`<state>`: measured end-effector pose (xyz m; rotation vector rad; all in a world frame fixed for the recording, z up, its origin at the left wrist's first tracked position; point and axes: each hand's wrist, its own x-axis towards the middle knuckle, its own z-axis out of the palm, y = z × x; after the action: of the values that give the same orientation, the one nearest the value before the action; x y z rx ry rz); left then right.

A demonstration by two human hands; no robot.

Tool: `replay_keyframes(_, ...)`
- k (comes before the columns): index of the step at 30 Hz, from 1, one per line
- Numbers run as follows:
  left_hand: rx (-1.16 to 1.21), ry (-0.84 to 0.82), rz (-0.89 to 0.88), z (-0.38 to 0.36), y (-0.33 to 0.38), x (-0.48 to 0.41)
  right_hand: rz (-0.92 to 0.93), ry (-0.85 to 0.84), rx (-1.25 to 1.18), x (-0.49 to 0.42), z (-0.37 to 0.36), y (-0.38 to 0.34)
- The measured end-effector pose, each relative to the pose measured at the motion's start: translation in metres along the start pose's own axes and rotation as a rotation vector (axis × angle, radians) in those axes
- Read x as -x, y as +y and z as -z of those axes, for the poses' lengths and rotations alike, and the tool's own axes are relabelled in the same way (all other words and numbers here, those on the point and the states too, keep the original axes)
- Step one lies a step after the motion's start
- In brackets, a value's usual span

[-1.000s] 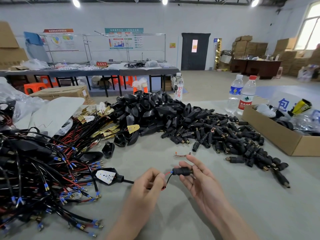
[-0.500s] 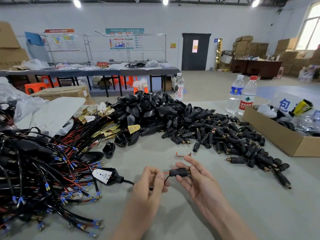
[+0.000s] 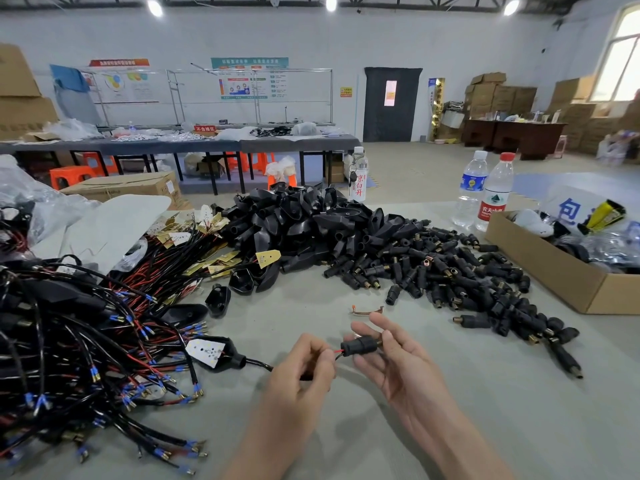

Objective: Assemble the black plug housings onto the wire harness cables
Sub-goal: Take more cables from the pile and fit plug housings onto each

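Left hand (image 3: 301,370) curled, pinching the red and black wires (image 3: 337,353) right at the back of the plug (image 3: 360,346). Right hand (image 3: 403,365) palm up, plug pinched at its fingertips, brass tip pointing right. Hands close together, not touching, above the worktop (image 3: 346,438).

The wires enter the plug's rear and a short stretch of red shows outside, so the plug is probably not fully seated yet.

To do it well:
- Hold the plug steady in the right hand.
- Feed both wires straight along its axis.
- Grip close to the entry so the thin wires don't buckle.
- Push until the loose stretch is gone, then give a light tug to check.
- Leave slack in the cable.

Cable (image 3: 258,363) runs left from the left hand to a lamp shell (image 3: 214,353) with a white board. The shell lies at the edge of the harness tangle (image 3: 86,341).

Copper clip (image 3: 367,309) lies just beyond the right fingers. Plug pile (image 3: 450,282) is farther out to the right and the shell pile (image 3: 304,223) is behind. Box (image 3: 554,275) and bottles (image 3: 495,192) are at far right.
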<state>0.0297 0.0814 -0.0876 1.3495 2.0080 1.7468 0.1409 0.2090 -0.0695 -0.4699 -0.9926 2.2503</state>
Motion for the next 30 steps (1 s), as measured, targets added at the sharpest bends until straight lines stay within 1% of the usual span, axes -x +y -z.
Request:
replay_keyframes(2, -0.083, 0.032, -0.045, 0.002, -0.001, 0.001, 0.021, 0.022, 0.201, 0.000, 0.001, 0.003)
replay_keyframes(4, -0.164, 0.035, -0.080, 0.004, -0.001, 0.002, 0.058, 0.049, 0.344, -0.001, 0.001, 0.007)
replay_keyframes(6, -0.219, 0.030, -0.089, 0.006, 0.000, 0.002, 0.098, 0.069, 0.432, -0.002, 0.003, 0.008)
replay_keyframes(8, -0.243, 0.042, -0.081, 0.006, 0.001, 0.003, 0.122, 0.086, 0.467, -0.004, 0.003, 0.009)
replay_keyframes(14, -0.197, 0.055, 0.002, 0.007, 0.002, 0.001, 0.096, 0.108, 0.364, -0.006, 0.004, 0.013)
replay_keyframes(18, -0.176, 0.055, -0.002, 0.006, 0.000, 0.001, 0.086, 0.130, 0.288, -0.007, 0.003, 0.014)
replay_keyframes(22, -0.208, 0.038, 0.011, 0.005, -0.004, 0.001, 0.071, 0.120, 0.193, -0.006, 0.002, 0.014)
replay_keyframes(26, -0.195, 0.082, 0.008, 0.003, -0.005, -0.001, 0.058, 0.119, 0.117, -0.005, 0.002, 0.012)
replay_keyframes(30, -0.093, 0.148, 0.040, 0.002, -0.006, -0.002, 0.042, 0.113, 0.079, -0.004, 0.000, 0.011)
